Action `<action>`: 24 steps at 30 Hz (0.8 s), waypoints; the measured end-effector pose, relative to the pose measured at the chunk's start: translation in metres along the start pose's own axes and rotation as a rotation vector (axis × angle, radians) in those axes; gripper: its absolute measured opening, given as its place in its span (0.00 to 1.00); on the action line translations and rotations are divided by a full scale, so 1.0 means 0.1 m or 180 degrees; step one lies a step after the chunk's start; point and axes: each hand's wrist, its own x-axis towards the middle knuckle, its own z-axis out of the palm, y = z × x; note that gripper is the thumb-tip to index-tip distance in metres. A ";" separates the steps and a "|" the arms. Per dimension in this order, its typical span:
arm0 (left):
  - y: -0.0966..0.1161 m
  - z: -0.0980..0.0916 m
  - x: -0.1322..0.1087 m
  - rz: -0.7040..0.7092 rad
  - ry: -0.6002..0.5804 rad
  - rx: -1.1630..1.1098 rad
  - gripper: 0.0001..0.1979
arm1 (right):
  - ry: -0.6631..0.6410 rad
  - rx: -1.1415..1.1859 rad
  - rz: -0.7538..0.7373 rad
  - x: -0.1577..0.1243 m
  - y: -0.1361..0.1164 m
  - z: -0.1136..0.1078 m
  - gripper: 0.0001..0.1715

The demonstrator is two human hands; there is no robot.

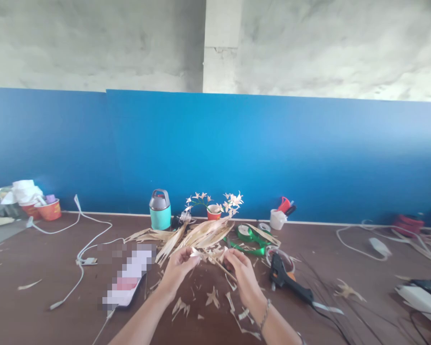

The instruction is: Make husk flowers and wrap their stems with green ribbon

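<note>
The small pale husk pieces (195, 254) at the left hand (181, 262) and right hand (240, 267) are too small to resolve, the flat pale rectangular device (131, 278) is obscured by pixelation, and the white oblong box (422, 304) is cut off by the right edge.

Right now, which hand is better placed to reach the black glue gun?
Likely the right hand: the black glue gun lies on that side, closer to it than to the left hand. Both appear to hold pale pieces, so neither looks free.
</note>
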 end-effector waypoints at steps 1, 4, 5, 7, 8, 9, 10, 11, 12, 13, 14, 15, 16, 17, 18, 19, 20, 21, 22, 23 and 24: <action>0.01 0.00 -0.01 -0.0053 0.0007 -0.0068 0.13 | -0.0027 -0.0041 -0.0018 0.00 0.01 0.00 0.17; 0.03 0.00 -0.02 -0.0113 0.0044 -0.0171 0.13 | -0.0103 -0.0221 -0.0072 -0.02 0.00 0.00 0.16; 0.03 0.00 -0.03 -0.0112 0.0072 -0.0190 0.13 | -0.0124 -0.0291 -0.0100 -0.02 -0.01 0.01 0.16; 0.03 0.00 -0.03 -0.0112 0.0114 -0.0209 0.13 | -0.0157 -0.0453 -0.0176 -0.04 -0.03 0.02 0.16; 0.03 0.00 -0.03 -0.0113 0.0115 -0.0213 0.13 | -0.0157 -0.0549 -0.0231 -0.04 -0.03 0.02 0.16; 0.03 0.00 -0.03 -0.0117 0.0102 -0.0212 0.13 | -0.0142 -0.0650 -0.0290 -0.04 -0.03 0.02 0.16; 0.02 -0.01 -0.02 -0.0125 0.0079 -0.0204 0.14 | -0.0113 -0.0749 -0.0349 -0.03 -0.03 0.02 0.17; 0.02 -0.01 -0.02 -0.0135 0.0070 -0.0193 0.14 | -0.0077 -0.0847 -0.0413 -0.02 -0.02 0.01 0.17; 0.01 -0.01 -0.01 -0.0144 0.0079 -0.0176 0.14 | -0.0031 -0.0942 -0.0482 0.00 -0.01 0.00 0.17; 0.01 -0.01 -0.01 -0.0148 0.0092 -0.0157 0.13 | 0.0022 -0.1038 -0.0553 0.02 0.00 -0.02 0.17; 0.00 -0.01 0.00 -0.0143 0.0107 -0.0133 0.13 | 0.0085 -0.1141 -0.0626 0.04 0.01 -0.04 0.16; 0.00 -0.01 0.00 -0.0127 0.0114 -0.0106 0.12 | 0.0153 -0.1241 -0.0696 0.07 0.03 -0.06 0.14; -0.01 -0.01 0.01 -0.0100 0.0118 -0.0078 0.12 | 0.0226 -0.1335 -0.0767 0.09 0.05 -0.08 0.12; -0.02 -0.01 0.01 -0.0068 0.0115 -0.0049 0.12 | 0.0297 -0.1415 -0.0837 0.12 0.07 -0.10 0.10; -0.02 -0.01 0.02 -0.0038 0.0101 -0.0014 0.12 | 0.0359 -0.1477 -0.0901 0.13 0.10 -0.12 0.09; -0.03 -0.01 0.03 -0.0007 0.0094 0.0025 0.12 | 0.0416 -0.1545 -0.0988 0.15 0.12 -0.14 0.09; -0.04 -0.01 0.03 0.0016 0.0091 0.0066 0.12 | 0.0461 -0.1630 -0.1110 0.15 0.13 -0.14 0.09; -0.05 0.00 0.04 0.0024 0.0086 0.0103 0.13 | 0.0482 -0.1733 -0.1253 0.15 0.15 -0.14 0.09; -0.05 0.00 0.04 0.0017 0.0079 0.0130 0.13 | 0.0466 -0.1839 -0.1389 0.14 0.15 -0.14 0.10; -0.05 0.00 0.04 0.0000 0.0068 0.0145 0.14 | 0.0398 -0.1931 -0.1492 0.12 0.15 -0.13 0.10; -0.06 0.00 0.05 -0.0018 0.0057 0.0152 0.14 | 0.0274 -0.1987 -0.1554 0.10 0.13 -0.11 0.11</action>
